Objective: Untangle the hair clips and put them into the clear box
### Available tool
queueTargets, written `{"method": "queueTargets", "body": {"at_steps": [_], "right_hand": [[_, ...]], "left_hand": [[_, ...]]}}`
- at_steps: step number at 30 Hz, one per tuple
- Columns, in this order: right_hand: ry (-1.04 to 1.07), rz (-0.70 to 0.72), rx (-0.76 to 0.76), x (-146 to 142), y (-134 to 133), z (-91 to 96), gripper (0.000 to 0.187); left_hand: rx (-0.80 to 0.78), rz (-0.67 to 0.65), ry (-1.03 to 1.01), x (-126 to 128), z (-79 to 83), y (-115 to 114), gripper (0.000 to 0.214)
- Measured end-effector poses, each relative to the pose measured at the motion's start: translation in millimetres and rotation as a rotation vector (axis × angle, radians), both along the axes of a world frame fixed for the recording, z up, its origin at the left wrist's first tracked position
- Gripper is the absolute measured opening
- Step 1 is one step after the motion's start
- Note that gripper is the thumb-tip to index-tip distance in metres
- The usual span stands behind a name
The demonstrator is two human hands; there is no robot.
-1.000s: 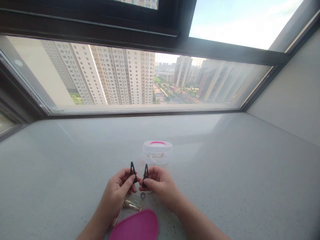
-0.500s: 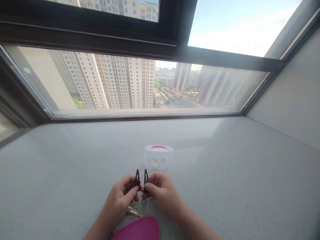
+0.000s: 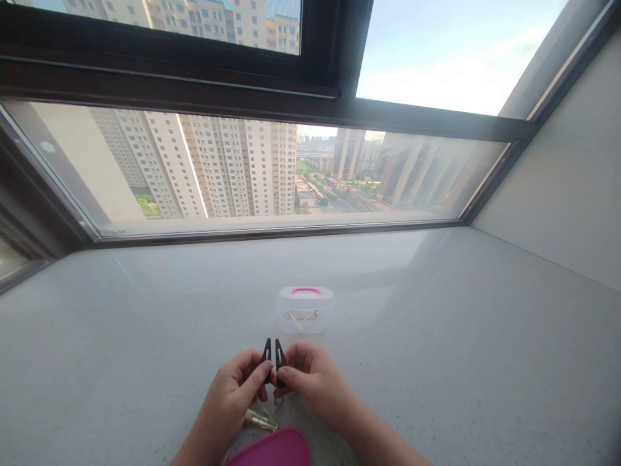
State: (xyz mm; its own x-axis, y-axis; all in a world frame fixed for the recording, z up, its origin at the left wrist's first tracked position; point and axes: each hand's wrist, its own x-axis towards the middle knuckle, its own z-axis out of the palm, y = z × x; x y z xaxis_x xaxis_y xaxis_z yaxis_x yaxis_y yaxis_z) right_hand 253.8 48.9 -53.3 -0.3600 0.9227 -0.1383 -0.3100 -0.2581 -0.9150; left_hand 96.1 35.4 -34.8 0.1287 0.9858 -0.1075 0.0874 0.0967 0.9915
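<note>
A black snap hair clip (image 3: 267, 356) stands upright, pinched between the thumb and fingers of the left hand (image 3: 228, 395), and a matching black clip (image 3: 280, 362) stands just beside it, pinched the same way by the right hand (image 3: 315, 382), with the two hands close together. Just ahead of the clips sits a clear plastic box (image 3: 305, 310) with a pink handle, holding gold-coloured pins. Below the hands, a gold hair clip (image 3: 261, 419) lies on the stone sill (image 3: 436, 336) near a pink plastic lid (image 3: 272, 448).
</note>
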Motion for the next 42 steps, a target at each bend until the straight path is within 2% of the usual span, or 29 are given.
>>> {"method": "queueTargets", "body": {"at_steps": [11,19,25,30,36,42], "right_hand": [[-0.012,-0.039,-0.01,1,0,-6.3,0.043],[-0.044,-0.046,-0.03,0,0,-2.9,0.046],[-0.053,-0.044,-0.01,-1,1,-3.3,0.046],[-0.034,-0.045,-0.014,-4,1,-6.0,0.047],[-0.012,-0.045,-0.039,-7,2,-12.7,0.048],[-0.055,-0.049,-0.05,-7,1,-11.6,0.052]], "left_hand": [[-0.029,0.088,0.014,2,5.3,-3,0.025],[-0.014,0.036,0.025,0,0.7,-1,0.024],[0.017,0.051,0.026,0,-5.9,-2,0.025],[0.017,-0.029,0.044,-4,-9.0,1,0.028],[-0.002,-0.037,0.036,-5,-15.9,5,0.031],[0.006,-0.054,0.026,-7,-20.1,5,0.032]]}}
